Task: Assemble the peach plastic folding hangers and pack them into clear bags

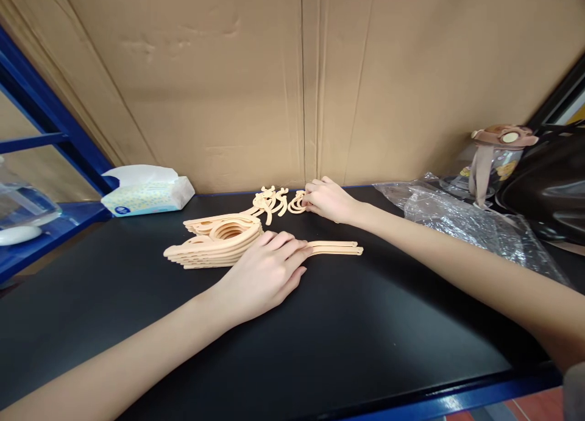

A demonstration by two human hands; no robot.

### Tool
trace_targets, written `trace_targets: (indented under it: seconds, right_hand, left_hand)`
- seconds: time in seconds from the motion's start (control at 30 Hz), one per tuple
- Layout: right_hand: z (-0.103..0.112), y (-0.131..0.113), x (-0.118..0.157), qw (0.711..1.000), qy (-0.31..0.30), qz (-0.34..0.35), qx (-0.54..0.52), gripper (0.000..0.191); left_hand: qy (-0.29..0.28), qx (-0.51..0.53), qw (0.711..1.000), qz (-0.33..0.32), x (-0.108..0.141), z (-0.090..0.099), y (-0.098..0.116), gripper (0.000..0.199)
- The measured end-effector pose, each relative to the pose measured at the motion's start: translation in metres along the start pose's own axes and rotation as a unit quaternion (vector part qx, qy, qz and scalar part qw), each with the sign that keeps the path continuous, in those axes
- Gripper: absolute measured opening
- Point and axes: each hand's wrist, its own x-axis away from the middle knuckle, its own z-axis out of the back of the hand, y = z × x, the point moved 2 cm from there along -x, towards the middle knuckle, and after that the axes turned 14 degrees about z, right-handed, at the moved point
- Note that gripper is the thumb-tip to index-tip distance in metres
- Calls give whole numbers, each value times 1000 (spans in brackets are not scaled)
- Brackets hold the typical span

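Observation:
A stack of peach plastic hanger pieces [205, 248] lies left of centre on the black tabletop. My left hand [272, 268] rests against the stack's right side, fingers bent over the flat peach arms [336, 248] that stick out to the right. What its fingertips grip is partly hidden. Farther back, my right hand [329, 200] reaches in from the right, its fingers closed at some small curved peach pieces [297, 203]; whether one is between them is hidden. Beside these, to the left, sits a loose pile of peach hooks [270, 200].
A tissue pack [148, 191] stands at the back left near a blue metal frame [86, 147]. Clear plastic wrap [470, 220] lies at the right, by a bottle [496, 159] and a dark glossy object [548, 177]. Cardboard [205, 92] walls the back.

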Motion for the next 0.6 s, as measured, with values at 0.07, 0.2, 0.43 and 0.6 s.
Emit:
trace_targets:
  seconds: [0.07, 0.2, 0.43, 0.6]
  right_hand:
    - [1, -1, -1, 1000, 2, 5, 4, 19]
    - [3, 1, -1, 1000, 9, 11, 7, 17]
    - [20, -2, 12, 999, 37, 14, 18, 21]
    - [48, -31, 42, 995, 87, 37, 44, 25]
  left_hand:
    - [-3, 0, 1000, 0, 0, 0, 0, 31]
    - [-2, 2, 1000, -2, -1, 0, 0, 31]
    - [-10, -12, 1000, 3, -1, 0, 2, 34]
    - [-5, -42, 999, 19, 1, -2, 0, 37]
